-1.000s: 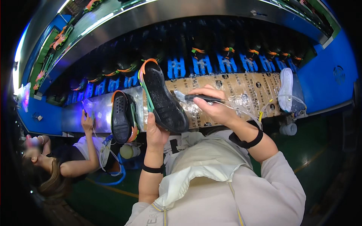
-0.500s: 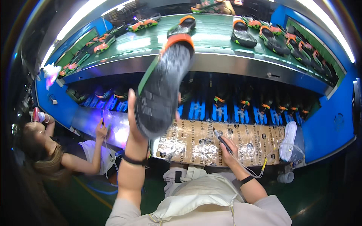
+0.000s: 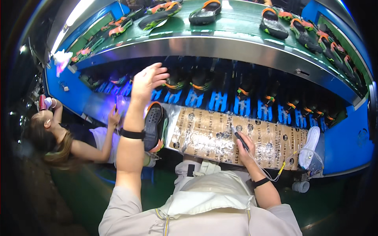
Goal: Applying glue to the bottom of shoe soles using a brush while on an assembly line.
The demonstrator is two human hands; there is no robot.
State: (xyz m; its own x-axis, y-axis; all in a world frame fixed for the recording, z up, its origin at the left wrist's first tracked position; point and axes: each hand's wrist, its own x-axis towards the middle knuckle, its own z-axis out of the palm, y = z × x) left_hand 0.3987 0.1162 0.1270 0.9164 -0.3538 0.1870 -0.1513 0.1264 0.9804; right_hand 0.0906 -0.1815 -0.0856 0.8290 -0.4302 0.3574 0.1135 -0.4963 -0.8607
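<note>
The left grip [image 3: 151,82] is released, raised with its fingers apart in front of the row of blue clamps [image 3: 217,101]. Just below it, beside the forearm, sits a black shoe sole [image 3: 153,125] (the forearm hides part of it). Beyond and above that grip, orange-trimmed shoes [image 3: 205,13] lie along a green belt [image 3: 240,21]. The right grip [image 3: 247,149] is closed around a slim black tool [image 3: 241,141], above a cardboard-covered surface [image 3: 204,131] (whether the tip touches, I cannot tell). Well to its right rests a white shoe [image 3: 309,146].
</note>
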